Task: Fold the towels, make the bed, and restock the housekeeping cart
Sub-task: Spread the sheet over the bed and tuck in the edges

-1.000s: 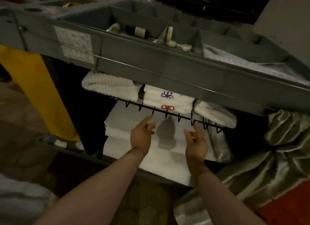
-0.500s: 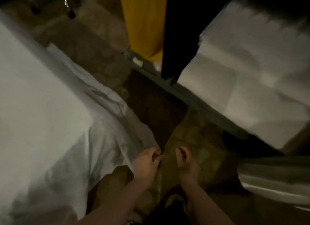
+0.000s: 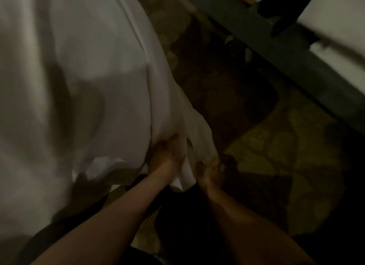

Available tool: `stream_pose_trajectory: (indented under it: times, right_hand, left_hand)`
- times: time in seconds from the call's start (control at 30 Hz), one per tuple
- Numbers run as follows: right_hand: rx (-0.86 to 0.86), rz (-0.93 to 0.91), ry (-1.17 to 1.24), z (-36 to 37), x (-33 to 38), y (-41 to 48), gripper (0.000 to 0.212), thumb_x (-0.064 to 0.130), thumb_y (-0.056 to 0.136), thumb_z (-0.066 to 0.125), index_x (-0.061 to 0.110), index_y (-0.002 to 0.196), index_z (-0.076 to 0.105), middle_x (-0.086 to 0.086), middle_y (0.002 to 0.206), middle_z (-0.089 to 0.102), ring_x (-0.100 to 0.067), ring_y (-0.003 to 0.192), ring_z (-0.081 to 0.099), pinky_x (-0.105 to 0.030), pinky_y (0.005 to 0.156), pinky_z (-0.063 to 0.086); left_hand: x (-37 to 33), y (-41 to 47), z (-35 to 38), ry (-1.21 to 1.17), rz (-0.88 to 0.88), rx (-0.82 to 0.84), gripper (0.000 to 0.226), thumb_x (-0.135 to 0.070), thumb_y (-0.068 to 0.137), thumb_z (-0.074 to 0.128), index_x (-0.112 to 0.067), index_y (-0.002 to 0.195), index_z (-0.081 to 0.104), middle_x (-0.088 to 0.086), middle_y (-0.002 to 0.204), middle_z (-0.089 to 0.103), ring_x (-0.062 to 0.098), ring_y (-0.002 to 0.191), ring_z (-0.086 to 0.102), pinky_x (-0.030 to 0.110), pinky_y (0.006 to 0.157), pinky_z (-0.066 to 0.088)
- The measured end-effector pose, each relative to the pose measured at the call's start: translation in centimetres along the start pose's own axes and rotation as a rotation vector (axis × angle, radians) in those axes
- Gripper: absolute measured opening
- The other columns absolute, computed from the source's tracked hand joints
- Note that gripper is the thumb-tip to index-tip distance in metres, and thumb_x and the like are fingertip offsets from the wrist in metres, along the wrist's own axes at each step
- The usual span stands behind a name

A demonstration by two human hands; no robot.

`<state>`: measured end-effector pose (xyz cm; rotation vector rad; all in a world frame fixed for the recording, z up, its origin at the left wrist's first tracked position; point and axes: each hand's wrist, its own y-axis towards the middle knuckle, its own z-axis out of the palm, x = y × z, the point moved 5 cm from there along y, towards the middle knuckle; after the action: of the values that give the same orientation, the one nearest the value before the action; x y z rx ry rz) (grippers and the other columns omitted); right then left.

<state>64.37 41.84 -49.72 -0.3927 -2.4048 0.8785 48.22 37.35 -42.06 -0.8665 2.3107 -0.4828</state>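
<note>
While the sheet stretches lengthwise ahead, left hand and right hand grip it

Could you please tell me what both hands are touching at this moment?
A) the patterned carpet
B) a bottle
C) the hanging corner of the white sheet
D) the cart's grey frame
C: the left hand and right hand both meet the sheet at its corner hanging off the bed's edge, though blur hides how they grip it.
</note>
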Motion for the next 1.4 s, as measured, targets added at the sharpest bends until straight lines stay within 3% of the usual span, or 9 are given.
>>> stream_pose_trajectory:
  times: [0.13,0.37,0.47,0.57,0.63,0.87,0.97,1.13,1.4]
  right_hand:
    - [-0.031,-0.061,-0.12,0.3,-0.2,2.1,0.041,0.02,0.098,0.044,0.008,0.137,0.045,-0.017,0.141,0.044,-0.036,0.128,0.042,-0.037,0.105,0.031]
    - [-0.171,-0.039,0.311,-8.7,4.0,-6.0,0.031,0.019,0.099,0.045,0.009,0.127,0.053,-0.015,0.121,0.059,-0.029,0.108,0.057,-0.035,0.084,0.044]
    - [-0.097,-0.017,0.507,-15.3,8.0,-13.3,0.035,0.024,0.102,0.04,0.017,0.136,0.046,0.006,0.115,0.048,-0.013,0.103,0.049,-0.015,0.07,0.038]
    - [-0.05,-0.119,0.666,-22.4,12.8,-21.0,0.029,0.02,0.101,0.041,0.021,0.128,0.051,0.01,0.113,0.049,-0.013,0.111,0.052,-0.008,0.068,0.038]
    - [-0.009,-0.169,0.752,-26.9,16.2,-25.9,0.02,0.015,0.099,0.045,0.019,0.113,0.058,0.003,0.106,0.06,-0.016,0.1,0.059,-0.018,0.075,0.046]
    - [0.115,-0.193,1.01,-42.6,28.4,-41.9,0.017,0.017,0.098,0.048,0.024,0.097,0.063,0.0,0.097,0.063,-0.016,0.087,0.061,-0.028,0.067,0.05]
    - [0.084,-0.239,1.106,-47.9,33.1,-45.9,0.019,0.012,0.098,0.047,0.015,0.11,0.061,-0.003,0.096,0.062,-0.017,0.088,0.059,-0.029,0.073,0.048]
    - [0.107,-0.433,1.089,-53.6,40.5,-52.3,0.023,0.012,0.098,0.048,0.024,0.081,0.058,0.001,0.083,0.057,-0.013,0.076,0.054,-0.027,0.071,0.047]
    - [0.213,-0.58,1.207,-55.0,47.7,-60.5,0.03,0.013,0.099,0.048,0.011,0.129,0.053,-0.006,0.107,0.057,-0.022,0.094,0.059,-0.026,0.069,0.052]
  left_hand:
    - [1.3,-0.2,-0.8,0.044,-0.017,-0.016,0.067,-0.039,0.093,0.053,-0.027,0.15,0.019,0.011,0.147,0.036,0.026,0.135,0.033,0.03,0.108,0.025]
    - [-4.0,-7.0,-2.6,-0.207,0.039,0.118,0.047,-0.032,0.094,0.054,-0.014,0.137,0.046,0.012,0.136,0.05,0.026,0.122,0.05,0.027,0.097,0.038]
    - [-8.9,-11.7,-6.6,-0.257,0.075,0.106,0.048,-0.035,0.093,0.056,-0.017,0.136,0.046,0.006,0.133,0.052,0.019,0.116,0.053,0.015,0.086,0.036]
    - [-14.3,-16.5,-12.8,-0.3,0.148,0.084,0.051,-0.031,0.091,0.06,-0.02,0.138,0.044,0.003,0.134,0.048,0.015,0.12,0.048,0.01,0.091,0.028]
    - [-17.8,-20.0,-17.9,-0.338,0.197,0.061,0.048,-0.025,0.091,0.061,-0.019,0.136,0.046,0.004,0.131,0.051,0.014,0.116,0.049,0.012,0.093,0.03]
    - [-27.3,-31.5,-37.4,-0.389,0.256,-0.211,0.021,-0.019,0.095,0.051,-0.013,0.109,0.064,-0.002,0.101,0.056,0.013,0.093,0.052,0.017,0.075,0.032]
    - [-28.6,-34.7,-44.1,-0.322,0.259,-0.217,0.017,-0.013,0.096,0.045,-0.007,0.097,0.061,0.005,0.091,0.056,0.023,0.09,0.055,0.024,0.069,0.03]
    - [-27.3,-39.3,-54.7,-0.25,0.232,-0.382,0.014,-0.012,0.094,0.043,-0.009,0.083,0.051,0.012,0.081,0.058,0.022,0.074,0.05,0.03,0.062,0.026]
    - [-23.5,-46.5,-66.8,-0.084,0.2,-0.707,0.016,-0.004,0.086,0.046,-0.01,0.088,0.06,0.006,0.082,0.059,0.026,0.081,0.056,0.027,0.065,0.035]
